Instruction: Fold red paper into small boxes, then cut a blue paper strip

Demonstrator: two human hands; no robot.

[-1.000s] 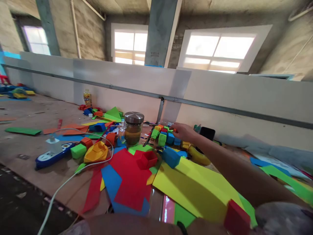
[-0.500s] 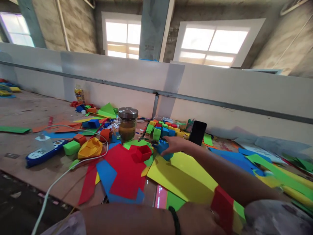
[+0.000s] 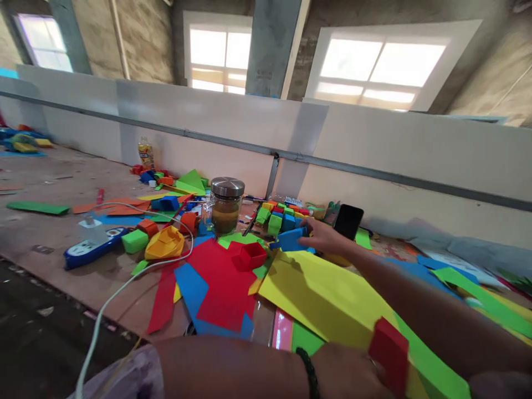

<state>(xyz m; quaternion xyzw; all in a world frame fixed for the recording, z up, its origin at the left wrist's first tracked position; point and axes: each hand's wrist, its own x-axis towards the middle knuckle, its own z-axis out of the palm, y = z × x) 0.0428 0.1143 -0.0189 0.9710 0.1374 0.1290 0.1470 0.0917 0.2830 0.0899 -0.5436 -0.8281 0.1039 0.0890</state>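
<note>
My right hand [image 3: 322, 235] reaches over the table beside a pile of small coloured paper boxes [image 3: 274, 223]. Its fingers are closed on the near end of a blue folded paper piece [image 3: 291, 240], which extends to the left. Close to me at the bottom edge is my left hand [image 3: 347, 368], with a dark bracelet on the wrist. A red folded paper piece [image 3: 390, 352] is held in it; most of its fingers are hidden. Between the hands lies a large yellow sheet [image 3: 328, 293]. A red open box [image 3: 252, 256] rests on red paper [image 3: 226, 288] to its left.
A lidded glass mug [image 3: 226, 208] with brown liquid stands behind the papers. A black phone [image 3: 348, 221] leans beyond my right hand. A white cable [image 3: 118, 285] crosses the left side near a blue power strip [image 3: 97, 247]. A bottle [image 3: 145, 153] stands near the partition.
The view has shifted, so the scene sits farther right. My right hand has drawn slightly right and away, and the blue paper piece now shows a longer, flatter side. My left hand keeps the red piece.
</note>
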